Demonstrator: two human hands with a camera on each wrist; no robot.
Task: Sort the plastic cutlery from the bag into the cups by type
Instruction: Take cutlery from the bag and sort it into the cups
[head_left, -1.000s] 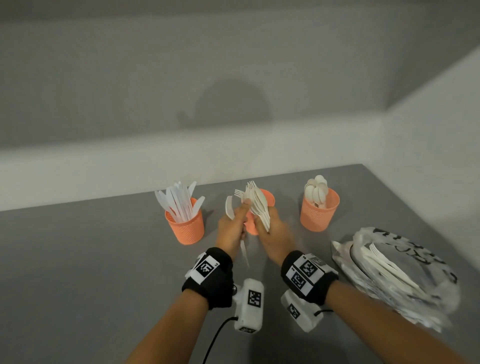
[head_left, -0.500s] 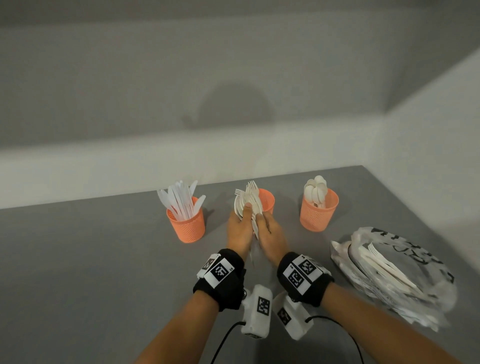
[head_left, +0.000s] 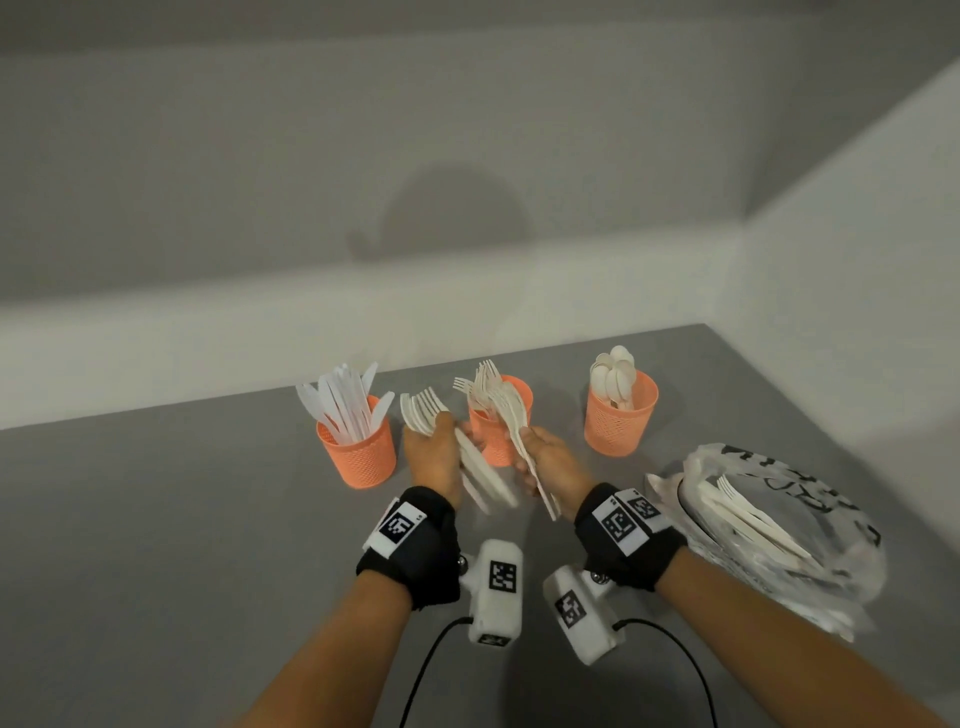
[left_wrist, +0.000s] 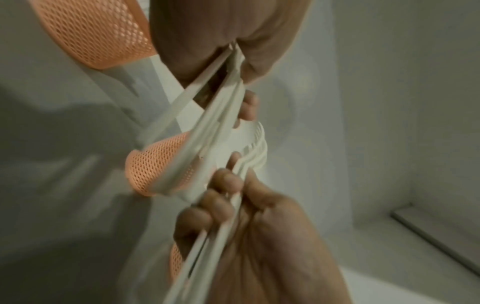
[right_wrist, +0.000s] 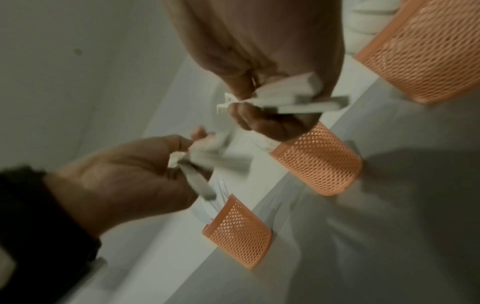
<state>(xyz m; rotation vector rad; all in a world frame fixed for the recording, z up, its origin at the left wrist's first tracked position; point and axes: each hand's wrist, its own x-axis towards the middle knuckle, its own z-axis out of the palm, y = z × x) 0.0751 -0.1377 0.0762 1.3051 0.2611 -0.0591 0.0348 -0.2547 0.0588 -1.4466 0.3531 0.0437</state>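
Orange mesh cups stand in a row on the desk (head_left: 156, 519): knives in the left cup (head_left: 358, 452), forks in the middle cup (head_left: 493, 436), spoons in the right cup (head_left: 621, 423). The step in hand looks like splitting a handful of forks before dropping them in. The left hand (head_left: 434, 457) is curled round one fan of forks (head_left: 421, 410), tines up; the right hand (head_left: 553, 462) is curled round a second bunch (head_left: 511, 415) just in front of the middle cup. Next, each bunch probably needs to go handles-down into the middle cup, without snagging the forks already there. The bag (head_left: 810, 525) lies to the right with more cutlery inside. Half a second ago the hands were pressed together on a single bundle; now they have drawn apart, each with its own share
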